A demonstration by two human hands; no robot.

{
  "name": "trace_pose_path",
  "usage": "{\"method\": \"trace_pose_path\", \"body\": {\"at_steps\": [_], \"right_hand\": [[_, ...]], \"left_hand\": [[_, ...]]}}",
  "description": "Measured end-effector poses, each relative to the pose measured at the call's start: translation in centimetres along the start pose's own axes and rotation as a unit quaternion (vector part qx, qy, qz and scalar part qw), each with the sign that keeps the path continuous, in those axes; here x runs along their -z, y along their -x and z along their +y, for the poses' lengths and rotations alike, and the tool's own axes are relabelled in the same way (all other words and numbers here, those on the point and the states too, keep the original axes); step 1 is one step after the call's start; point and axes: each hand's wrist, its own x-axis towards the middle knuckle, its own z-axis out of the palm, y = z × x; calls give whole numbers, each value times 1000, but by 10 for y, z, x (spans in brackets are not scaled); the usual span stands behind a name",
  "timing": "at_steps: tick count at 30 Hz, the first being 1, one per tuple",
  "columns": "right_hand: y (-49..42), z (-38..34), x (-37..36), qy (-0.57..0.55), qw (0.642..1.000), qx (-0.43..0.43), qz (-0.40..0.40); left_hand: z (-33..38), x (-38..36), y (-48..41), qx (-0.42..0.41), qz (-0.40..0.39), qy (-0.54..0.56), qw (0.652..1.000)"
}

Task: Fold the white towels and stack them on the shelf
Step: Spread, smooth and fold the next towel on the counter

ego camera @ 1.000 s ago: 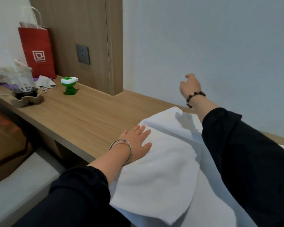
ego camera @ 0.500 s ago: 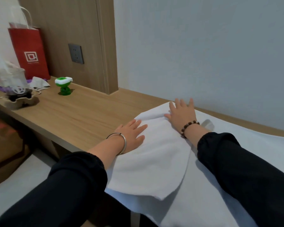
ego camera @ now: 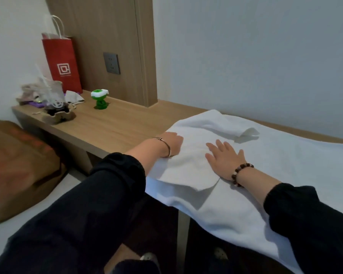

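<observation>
A white towel (ego camera: pixel 285 167) lies spread along the wooden shelf (ego camera: pixel 119 125), and its near edge hangs over the front. A folded flap covers its left end, and a loose fold stands up at the far side. My left hand (ego camera: pixel 171 142) is at the towel's left edge with its fingers curled into the cloth. My right hand (ego camera: pixel 224 158) lies flat on the folded flap with its fingers spread, pressing it down. Both forearms are in black sleeves.
At the shelf's far left stand a red paper bag (ego camera: pixel 61 62), a clear cup with clutter (ego camera: pixel 53 97) and a small green toy (ego camera: pixel 100 98). A wall socket (ego camera: pixel 111 63) sits on the wood panel. A brown bag (ego camera: pixel 18 165) lies lower left.
My right hand came down from the air onto the towel, then slid toward me over the flap. My left hand went from lying flat to curling at the towel's left edge.
</observation>
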Motion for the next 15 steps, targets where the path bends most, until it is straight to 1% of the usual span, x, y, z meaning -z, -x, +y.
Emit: {"method": "trace_pose_path", "body": {"at_steps": [2, 4, 6, 8, 10, 12, 14, 15], "right_hand": [[-1, -2, -3, 1, 1000, -6, 15], [-3, -2, -4, -2, 1000, -7, 19], [-3, 1, -5, -8, 1000, -3, 25], [-1, 2, -4, -13, 1000, 4, 27], [2, 1, -1, -21, 999, 14, 24], [6, -2, 3, -22, 999, 10, 30], [11, -7, 7, 29, 996, -53, 71], [13, -11, 9, 70, 988, -93, 96]], "left_hand": [[10, 13, 26, -42, -23, 113, 992], [12, 23, 56, -82, -31, 174, 981], [7, 21, 83, -102, -42, 155, 982], [0, 9, 105, -114, -39, 90, 989], [-9, -10, 121, -121, 14, 23, 992], [-18, -27, 132, -119, 73, -8, 990], [-20, -38, 144, -128, 158, 15, 979], [-20, -43, 148, -138, 223, 28, 965]]}}
